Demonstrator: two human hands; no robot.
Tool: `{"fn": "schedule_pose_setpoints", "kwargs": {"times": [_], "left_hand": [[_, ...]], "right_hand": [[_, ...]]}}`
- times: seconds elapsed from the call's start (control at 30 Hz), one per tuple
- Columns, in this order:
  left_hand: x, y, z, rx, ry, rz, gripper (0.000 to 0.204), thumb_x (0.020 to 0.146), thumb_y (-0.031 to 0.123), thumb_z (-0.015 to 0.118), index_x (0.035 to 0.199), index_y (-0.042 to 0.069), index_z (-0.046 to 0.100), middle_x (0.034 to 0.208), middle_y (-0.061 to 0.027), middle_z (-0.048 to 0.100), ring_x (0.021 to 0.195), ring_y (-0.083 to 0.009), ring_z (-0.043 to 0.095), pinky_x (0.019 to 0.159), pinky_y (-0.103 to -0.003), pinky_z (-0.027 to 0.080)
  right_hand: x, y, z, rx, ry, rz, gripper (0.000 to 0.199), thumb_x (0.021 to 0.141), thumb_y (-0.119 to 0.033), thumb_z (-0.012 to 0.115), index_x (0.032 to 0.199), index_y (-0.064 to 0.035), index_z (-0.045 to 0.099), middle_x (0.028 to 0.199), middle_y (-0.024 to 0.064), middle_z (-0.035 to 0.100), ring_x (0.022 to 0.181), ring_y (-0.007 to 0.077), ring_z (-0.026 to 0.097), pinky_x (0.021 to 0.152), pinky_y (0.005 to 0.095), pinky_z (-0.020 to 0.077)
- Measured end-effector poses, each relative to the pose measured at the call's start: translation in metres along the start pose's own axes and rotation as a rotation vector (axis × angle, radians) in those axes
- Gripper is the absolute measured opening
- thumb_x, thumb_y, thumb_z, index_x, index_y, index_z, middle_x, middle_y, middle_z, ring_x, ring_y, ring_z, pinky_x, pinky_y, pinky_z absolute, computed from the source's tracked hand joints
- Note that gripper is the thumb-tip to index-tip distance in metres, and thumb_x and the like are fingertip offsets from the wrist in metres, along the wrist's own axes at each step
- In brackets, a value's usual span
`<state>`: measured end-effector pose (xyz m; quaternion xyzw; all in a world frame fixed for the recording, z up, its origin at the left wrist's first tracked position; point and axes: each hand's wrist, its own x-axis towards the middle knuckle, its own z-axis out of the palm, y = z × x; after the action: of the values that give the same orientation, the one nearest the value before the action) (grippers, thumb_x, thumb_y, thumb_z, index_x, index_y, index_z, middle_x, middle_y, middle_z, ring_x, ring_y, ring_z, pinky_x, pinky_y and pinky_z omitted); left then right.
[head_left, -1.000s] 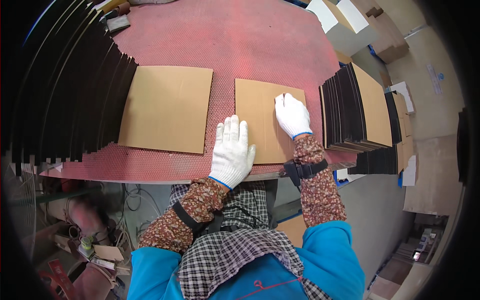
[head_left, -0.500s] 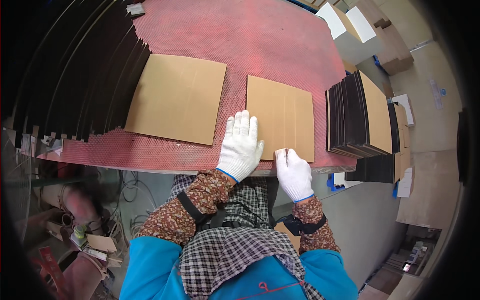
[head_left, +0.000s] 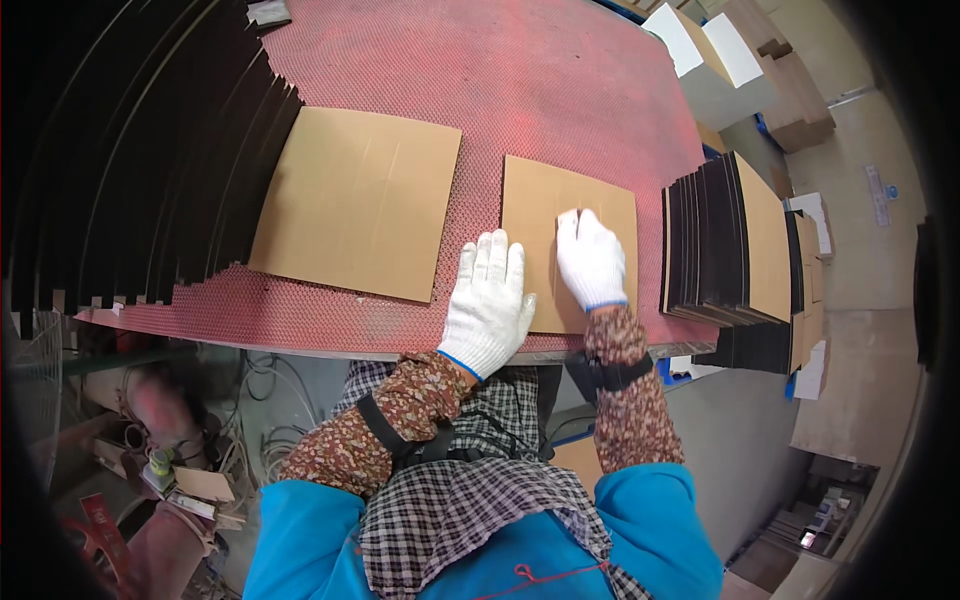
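A brown cardboard sheet [head_left: 535,195] with faint lengthwise crease lines lies on the red mesh-topped table in front of me. Flat on its lower left edge rests my left hand [head_left: 488,300], white-gloved, with the fingers stretched out. My right hand [head_left: 592,258], gloved too, is over the middle of the same sheet with its fingers pinched together. Whatever small thing may be in that pinch is hidden by the fingertips. Left of this sheet is a second, larger-looking cardboard sheet [head_left: 355,200], touched by neither hand.
Tall dark-edged cardboard stacks [head_left: 140,150] crowd the table's left side. A shorter stack [head_left: 715,240] stands at its right edge. The table [head_left: 500,80] has a bare red surface beyond the sheets. White boxes [head_left: 715,60] stand at the far right; cables [head_left: 275,390] lie on the floor at left.
My right hand has moved up the sheet, away from me, from its near edge to its middle, still pinched. My left hand stays flat on the sheet's left edge.
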<state>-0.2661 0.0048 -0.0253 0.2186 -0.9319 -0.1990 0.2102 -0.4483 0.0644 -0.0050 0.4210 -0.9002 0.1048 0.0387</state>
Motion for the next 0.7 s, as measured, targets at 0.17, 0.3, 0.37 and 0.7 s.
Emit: {"fn": "schedule_pose_setpoints", "kwargs": {"times": [0.17, 0.3, 0.37, 0.7], "left_hand": [[-0.002, 0.002, 0.003, -0.026, 0.02, 0.001, 0.067, 0.091, 0.029, 0.066, 0.141, -0.012, 0.048, 0.148, -0.0351, 0.045, 0.142, -0.0482, 0.04, 0.123, -0.055, 0.025], [-0.001, 0.003, 0.001, -0.03, 0.039, 0.011, 0.067, 0.089, 0.028, 0.067, 0.14, -0.011, 0.048, 0.147, -0.0348, 0.046, 0.141, -0.0481, 0.041, 0.122, -0.056, 0.026], [-0.002, 0.004, 0.0, -0.03, 0.043, 0.021, 0.067, 0.089, 0.028, 0.067, 0.14, -0.011, 0.048, 0.146, -0.0347, 0.046, 0.141, -0.0481, 0.041, 0.122, -0.056, 0.026], [0.003, 0.001, -0.003, 0.021, 0.072, 0.019, 0.064, 0.088, 0.028, 0.069, 0.138, -0.007, 0.05, 0.143, -0.0328, 0.049, 0.138, -0.0491, 0.044, 0.119, -0.059, 0.029]], "right_hand": [[0.042, -0.005, -0.003, 0.059, 0.054, 0.072, 0.037, 0.103, -0.034, 0.046, 0.095, -0.003, 0.065, 0.084, 0.0276, 0.071, 0.081, 0.0496, 0.069, 0.078, 0.0585, 0.0541], [0.036, 0.0, -0.002, 0.063, 0.01, 0.055, 0.038, 0.103, -0.034, 0.045, 0.094, -0.003, 0.065, 0.086, 0.0276, 0.071, 0.082, 0.0487, 0.069, 0.078, 0.0573, 0.0545], [0.023, 0.001, -0.009, 0.07, -0.021, 0.059, 0.039, 0.103, -0.034, 0.045, 0.094, -0.0031, 0.065, 0.086, 0.0275, 0.071, 0.083, 0.0478, 0.069, 0.079, 0.0567, 0.0547], [-0.113, -0.026, -0.079, 0.042, -0.406, 0.138, 0.038, 0.105, -0.036, 0.046, 0.094, -0.0054, 0.065, 0.078, 0.0258, 0.071, 0.08, 0.0432, 0.071, 0.077, 0.0559, 0.0553]]}}
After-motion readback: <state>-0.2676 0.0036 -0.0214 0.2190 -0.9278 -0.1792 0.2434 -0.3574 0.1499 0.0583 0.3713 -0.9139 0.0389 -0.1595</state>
